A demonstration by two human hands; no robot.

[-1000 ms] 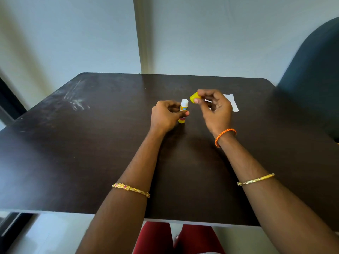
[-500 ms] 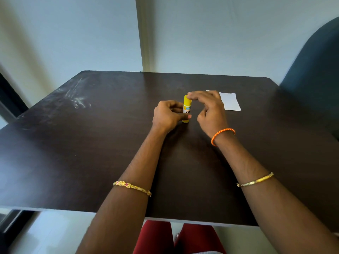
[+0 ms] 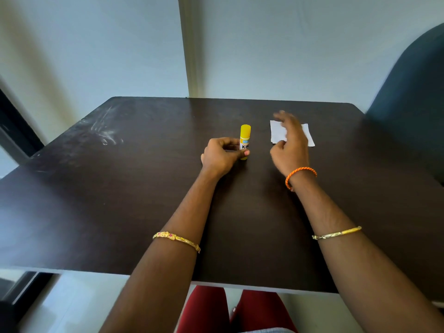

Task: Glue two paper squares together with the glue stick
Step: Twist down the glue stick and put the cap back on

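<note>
So the left hand has the glue stick pinched near its bottom, thumb across the front and the other fingers curled round the far side, and the stick is standing upright on the dark table with its yellow cap on. You can read part of the label, "KIN", rest is behind the thumb. The right hand isn't holding anything, fingers spread loose and a bit motion-blurred, hovering over the white paper that lies flat just to the right of the glue stick. That hand covers the middle of the paper, so only the left part and a strip on the right peek out, and honestly can't tell if it's one sheet or two squares stacked, or whether the fingertips actually touch it. Nothing else between stick and paper, just bare tabletop. Around that: an orange braided band on the right wrist, a gold bangle further up that arm, another gold bangle on the left forearm. There are whitish scuff marks on the far left of the table, a dark blue-green chair back at the far right corner, and pale wall behind. No containers anywhere on the table.
</note>
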